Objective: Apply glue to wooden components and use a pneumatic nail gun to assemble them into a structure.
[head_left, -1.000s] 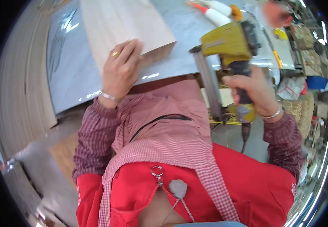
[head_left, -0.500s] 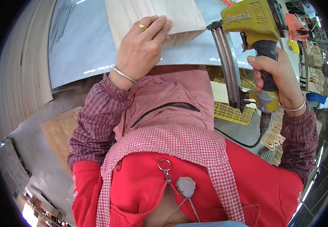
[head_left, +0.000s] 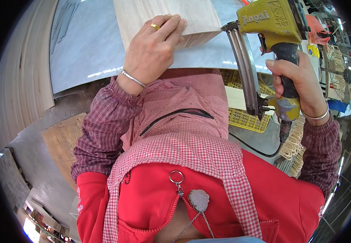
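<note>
A pale wooden board piece (head_left: 199, 18) with a thick near edge lies on the blue-grey tabletop. My left hand (head_left: 153, 46) presses on its near left part, fingers close together and thumb out of sight. In my right hand (head_left: 303, 81) is a yellow pneumatic nail gun (head_left: 270, 22), held by its black handle with the fingers wrapped round. Its nose is at the right corner of the wooden piece; whether they touch I cannot tell. The metal nail magazine slants down toward me, and a black air hose (head_left: 260, 154) runs from the handle's lower end.
Stacked wooden boards (head_left: 21, 69) stand along the left. Thin grey strips (head_left: 64, 24) lie on the table's far left. Below the table edge at right is a yellow plastic crate (head_left: 248, 120). Bundled pale wooden loops (head_left: 292, 146) and an orange-red bag (head_left: 317, 30) are farther right.
Both hands and the nail gun stay almost where they were. The whole view has shifted very slightly.
</note>
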Action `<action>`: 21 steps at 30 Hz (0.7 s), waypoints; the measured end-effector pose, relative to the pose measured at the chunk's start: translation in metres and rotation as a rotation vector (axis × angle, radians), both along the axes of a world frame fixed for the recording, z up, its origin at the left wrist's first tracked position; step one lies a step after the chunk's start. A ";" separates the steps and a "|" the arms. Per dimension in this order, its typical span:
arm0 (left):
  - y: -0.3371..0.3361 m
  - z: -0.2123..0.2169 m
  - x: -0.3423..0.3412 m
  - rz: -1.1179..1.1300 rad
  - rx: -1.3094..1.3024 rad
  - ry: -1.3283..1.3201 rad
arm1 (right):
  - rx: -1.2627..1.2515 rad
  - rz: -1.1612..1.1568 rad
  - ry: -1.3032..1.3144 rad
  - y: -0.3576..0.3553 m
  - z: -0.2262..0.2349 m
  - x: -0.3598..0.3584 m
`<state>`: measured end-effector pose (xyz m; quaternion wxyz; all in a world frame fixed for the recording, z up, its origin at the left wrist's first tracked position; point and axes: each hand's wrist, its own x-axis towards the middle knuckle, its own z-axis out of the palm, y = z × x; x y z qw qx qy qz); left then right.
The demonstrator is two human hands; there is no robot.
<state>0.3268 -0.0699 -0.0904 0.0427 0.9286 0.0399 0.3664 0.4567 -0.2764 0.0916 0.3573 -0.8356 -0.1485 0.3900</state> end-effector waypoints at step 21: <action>-0.005 0.002 0.012 0.000 0.055 -0.032 | 0.007 0.109 -0.009 0.017 0.008 -0.014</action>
